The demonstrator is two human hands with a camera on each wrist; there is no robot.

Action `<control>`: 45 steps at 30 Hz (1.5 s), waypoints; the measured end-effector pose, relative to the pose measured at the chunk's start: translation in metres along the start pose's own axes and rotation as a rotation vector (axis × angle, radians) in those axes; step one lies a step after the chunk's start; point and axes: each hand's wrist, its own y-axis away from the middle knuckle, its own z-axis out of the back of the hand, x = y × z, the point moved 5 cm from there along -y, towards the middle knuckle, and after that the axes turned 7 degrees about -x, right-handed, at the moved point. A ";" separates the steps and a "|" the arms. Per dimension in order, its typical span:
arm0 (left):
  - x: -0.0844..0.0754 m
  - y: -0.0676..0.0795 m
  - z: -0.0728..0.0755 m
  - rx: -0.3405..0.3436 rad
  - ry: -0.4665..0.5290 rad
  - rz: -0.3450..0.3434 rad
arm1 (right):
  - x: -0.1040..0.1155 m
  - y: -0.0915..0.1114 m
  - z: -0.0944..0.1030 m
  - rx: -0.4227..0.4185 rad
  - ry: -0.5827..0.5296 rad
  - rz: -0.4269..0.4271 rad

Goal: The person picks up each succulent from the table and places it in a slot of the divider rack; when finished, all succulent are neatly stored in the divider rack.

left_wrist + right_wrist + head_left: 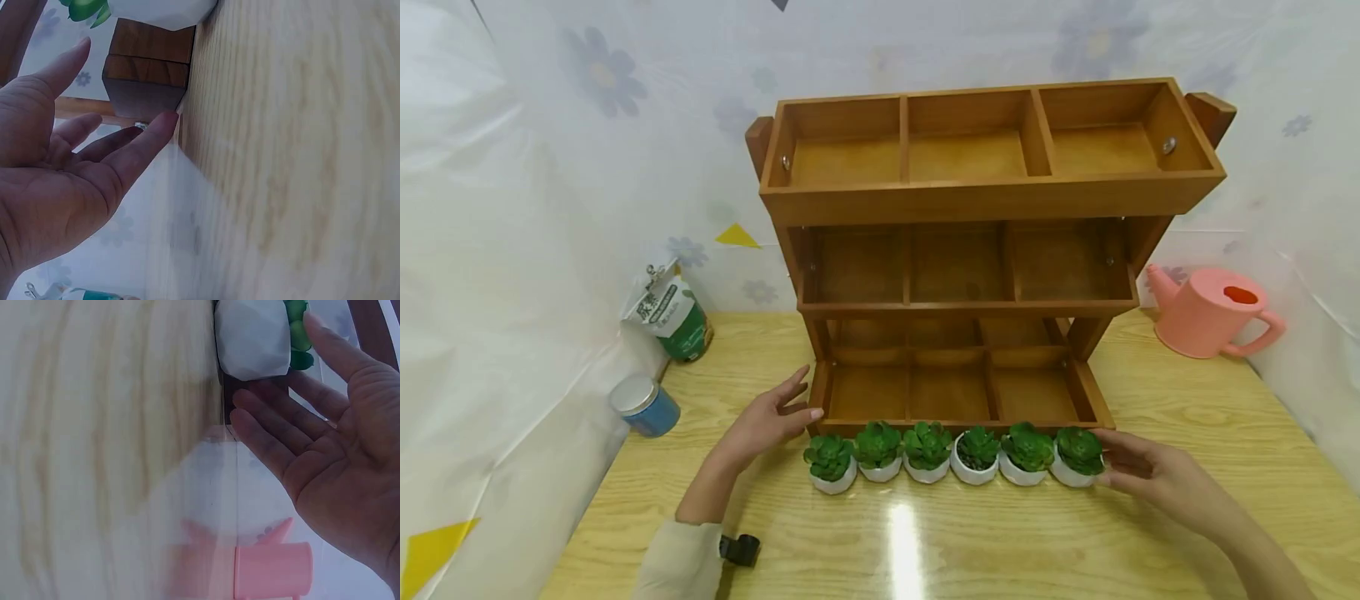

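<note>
Several small succulents in white pots (927,468) stand in a row along the front of a three-tier wooden shelf (955,200). At the right end of the row, my right hand (1157,479) is beside the last potted succulent (1078,454), its fingers loosely extended around the pot's side; whether they touch it I cannot tell. The right wrist view shows that white pot (253,337) near the fingertips. My left hand (771,425) is by the lowest tier's left front corner (147,69), fingers spread and holding nothing. Its nearest pot is the leftmost succulent (830,460).
A pink watering can (1210,312) sits at the right. On the left are a clipped green-and-white bag (673,317) and a blue jar with a silvery lid (646,406). Flowered white sheeting (602,75) hangs behind the wood-grain table (820,550).
</note>
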 end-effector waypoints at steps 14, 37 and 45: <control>0.002 -0.006 -0.004 -0.006 -0.033 -0.007 | 0.003 -0.007 -0.007 -0.015 0.038 0.082; 0.002 -0.007 -0.003 0.015 -0.018 -0.023 | 0.012 -0.004 0.001 -0.103 0.134 0.122; 0.001 -0.008 -0.006 0.031 0.003 0.003 | 0.022 -0.001 0.018 -0.166 0.156 0.120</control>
